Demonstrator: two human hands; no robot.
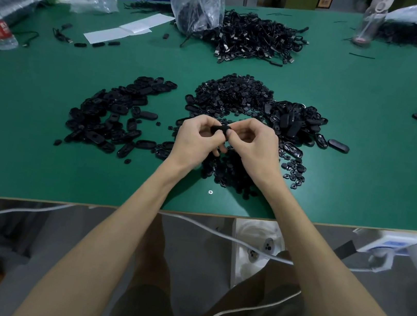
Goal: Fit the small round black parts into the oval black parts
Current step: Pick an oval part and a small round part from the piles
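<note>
Both hands meet above the middle of the worktop (41,149), a little in from its near edge. The left hand (196,140) has its fingers curled round a black piece (219,129), most likely an oval. The right hand (254,143) pinches the same piece from the other side with thumb and forefinger. Fingertips hide most of it, so I cannot tell whether a round is already seated in it.

This looks like the fitting step itself — a round being pressed into its oval, held clear of the surface.

Stock lies all about. The rounds (234,94) are heaped just beyond the hands, towards the far edge, and loose rounds (229,172) lie under the wrists, nearer the near edge. The left ovals (116,114) spread towards the left edge and the right ovals (297,119) sit just right of the rounds. Which of the two heaps holds finished ones cannot be told from here.

The next move probably calls for a firm, square press with the right thumb while the left hand steadies the piece — the round should go in flat, not tilted. Black on black gives the eye little help, so the seating is likely judged by feel. After that, the piece goes down on a heap and each hand takes a fresh part.
</note>
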